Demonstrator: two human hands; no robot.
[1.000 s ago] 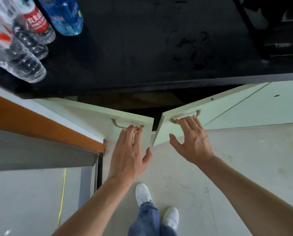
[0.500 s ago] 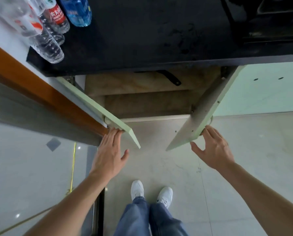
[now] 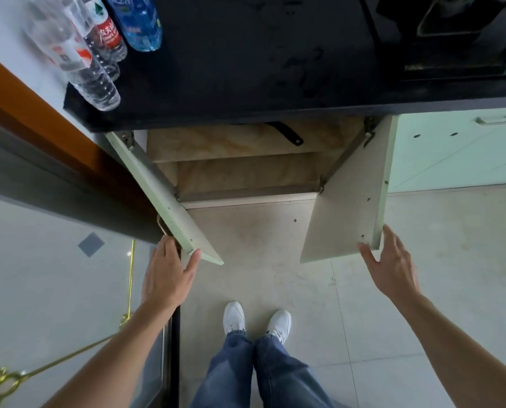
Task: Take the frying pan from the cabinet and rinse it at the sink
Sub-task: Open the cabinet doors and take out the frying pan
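Cabinet (image 3: 246, 175): pan handle (image 3: 287, 134) beyond left grip (image 3: 166, 275), right grip (image 3: 393, 266).

Countertop (image 3: 246, 69): black and glossy, running across the top of the view.
Bottles (image 3: 93, 81): plastic, clustered upright at the countertop's left end, one red-labelled (image 3: 107, 33), one blue (image 3: 140, 25).
Cabinet shelf (image 3: 231, 145): tan and marbled; a dark handle (image 3: 287, 134) shows under the counter's edge.
Floor (image 3: 422, 290): pale tiles, with white shoes (image 3: 234, 318) planted on them.

Bottles (image 3: 98, 54) stand left on the countertop (image 3: 246, 69); the cabinet (image 3: 246, 175) lies below, shoes (image 3: 234, 316) before it.
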